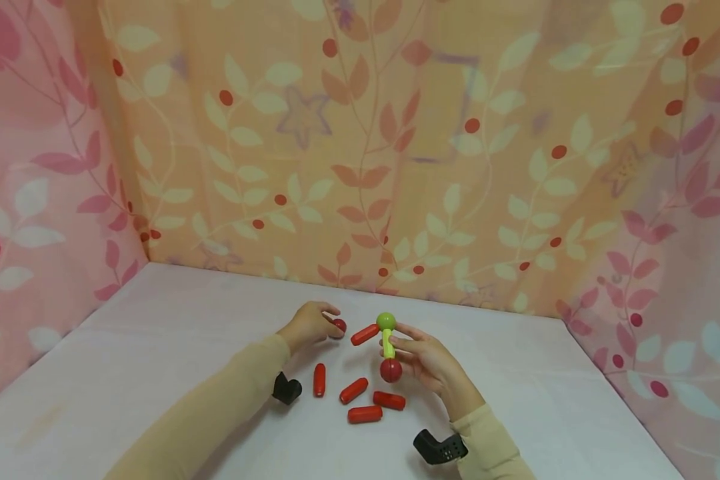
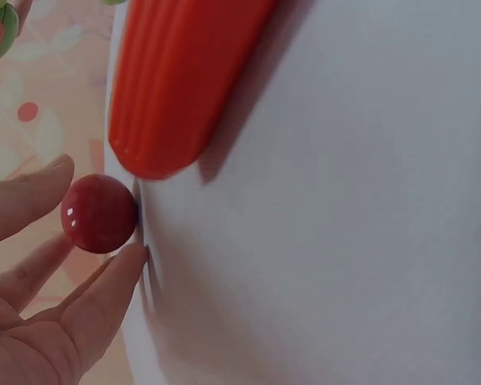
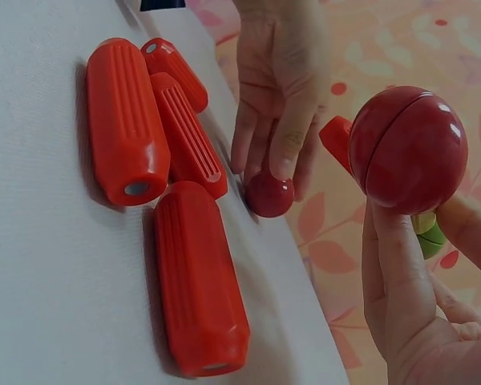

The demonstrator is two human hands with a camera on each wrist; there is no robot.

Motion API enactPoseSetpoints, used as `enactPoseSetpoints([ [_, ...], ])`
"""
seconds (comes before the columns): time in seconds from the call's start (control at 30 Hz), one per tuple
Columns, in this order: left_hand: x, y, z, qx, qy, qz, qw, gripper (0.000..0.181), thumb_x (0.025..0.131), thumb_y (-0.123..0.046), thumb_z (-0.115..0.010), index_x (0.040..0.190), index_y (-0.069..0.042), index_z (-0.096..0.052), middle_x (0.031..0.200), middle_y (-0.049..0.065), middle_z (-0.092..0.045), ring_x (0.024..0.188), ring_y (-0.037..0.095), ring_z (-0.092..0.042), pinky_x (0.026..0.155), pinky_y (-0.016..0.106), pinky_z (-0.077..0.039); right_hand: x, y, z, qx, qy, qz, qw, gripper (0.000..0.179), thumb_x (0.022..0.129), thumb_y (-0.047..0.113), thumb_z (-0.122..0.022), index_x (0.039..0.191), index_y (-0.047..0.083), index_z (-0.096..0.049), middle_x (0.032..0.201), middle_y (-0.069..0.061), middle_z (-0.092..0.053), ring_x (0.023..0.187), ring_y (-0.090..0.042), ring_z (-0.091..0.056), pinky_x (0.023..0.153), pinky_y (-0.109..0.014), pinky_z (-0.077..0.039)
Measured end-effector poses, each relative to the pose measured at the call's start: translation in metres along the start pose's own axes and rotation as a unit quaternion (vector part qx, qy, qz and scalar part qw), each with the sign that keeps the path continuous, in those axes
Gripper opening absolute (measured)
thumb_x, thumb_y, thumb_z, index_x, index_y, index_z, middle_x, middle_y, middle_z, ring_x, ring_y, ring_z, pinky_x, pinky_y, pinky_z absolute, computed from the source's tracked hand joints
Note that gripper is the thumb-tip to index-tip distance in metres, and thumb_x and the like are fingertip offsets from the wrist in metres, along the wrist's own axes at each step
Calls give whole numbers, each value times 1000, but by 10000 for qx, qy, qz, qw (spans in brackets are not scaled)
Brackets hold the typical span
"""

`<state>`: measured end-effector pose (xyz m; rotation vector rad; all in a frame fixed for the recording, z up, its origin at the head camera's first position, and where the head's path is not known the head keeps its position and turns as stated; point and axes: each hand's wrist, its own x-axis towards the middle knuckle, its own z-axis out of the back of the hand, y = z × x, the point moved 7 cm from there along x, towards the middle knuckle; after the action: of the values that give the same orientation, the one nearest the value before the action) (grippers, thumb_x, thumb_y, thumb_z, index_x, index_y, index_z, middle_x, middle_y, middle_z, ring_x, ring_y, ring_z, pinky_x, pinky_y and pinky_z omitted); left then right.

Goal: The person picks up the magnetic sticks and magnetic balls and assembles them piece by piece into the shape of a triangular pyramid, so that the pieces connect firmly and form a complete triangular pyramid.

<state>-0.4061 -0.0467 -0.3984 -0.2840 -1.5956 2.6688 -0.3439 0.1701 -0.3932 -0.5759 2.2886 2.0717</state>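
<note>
My left hand (image 1: 308,327) has its thumb and fingers about a small red ball (image 2: 99,213), low at the white tabletop. Between thumb and fingers, my right hand (image 1: 432,363) holds a joined toy piece by its yellow-green rod (image 1: 388,347). A green ball (image 1: 387,322) tops that rod, and a second red ball (image 3: 409,150) sits at its near end. From the green ball a red rod (image 1: 365,334) sticks out to the left. Several loose red ridged rods (image 3: 200,277) lie on the table between the hands; some show metal-looking ends.
The white tabletop (image 1: 126,373) is bounded by a flowered curtain (image 1: 360,147) at the back and pink flowered cloth (image 1: 30,187) on the left and right. Black wrist mounts (image 1: 441,447) jut out near both sleeves.
</note>
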Motion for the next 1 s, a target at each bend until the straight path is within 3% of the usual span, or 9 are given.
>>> enactPoseSetpoints([
  [0.2, 6, -4, -2, 181, 4, -222, 9996, 39, 80, -5, -80, 117, 0, -69, 100, 13, -71, 82, 15, -66, 71, 25, -56, 1, 1, 3, 49, -82, 17, 10000, 59, 100, 16, -57, 153, 4, -33, 118, -10, -71, 97, -15, -71, 80, -26, -59],
  [0.4, 4, 1, 3, 90, 86, -181, 9998, 29, 79, -4, -80, 106, 1, -72, 96, 12, -71, 80, 13, -64, 71, 24, -56, 1, 1, 3, 131, -272, 3, 9995, 58, 100, 15, -57, 153, 5, -34, 104, -1, -72, 93, -14, -71, 78, -25, -59],
  [0.63, -9, 9, 9, -656, 313, 104, 9973, 28, 84, -9, -78, 109, 0, -72, 101, 10, -73, 86, 15, -68, 87, 32, -57, 4, 2, 6, 421, -653, 83, 9969, 56, 100, 14, -59, 151, 6, -39, 112, -7, -72, 92, -14, -72, 78, -26, -60],
  [0.83, -22, 13, 7, -631, 321, 269, 9971, 27, 84, -16, -79, 109, -7, -74, 102, 5, -74, 93, 17, -67, 90, 33, -55, 3, 2, 7, 559, -746, 72, 9956, 54, 100, 13, -57, 150, 6, -40, 107, -5, -72, 88, -14, -72, 77, -26, -60],
  [1.0, -31, 12, 7, -787, 187, 261, 9964, 27, 83, -18, -81, 106, -7, -73, 106, 8, -71, 95, 19, -66, 87, 32, -57, 2, 1, 7, 577, -763, 56, 9954, 54, 100, 14, -58, 150, 7, -40, 111, -7, -72, 90, -15, -72, 77, -26, -60],
])
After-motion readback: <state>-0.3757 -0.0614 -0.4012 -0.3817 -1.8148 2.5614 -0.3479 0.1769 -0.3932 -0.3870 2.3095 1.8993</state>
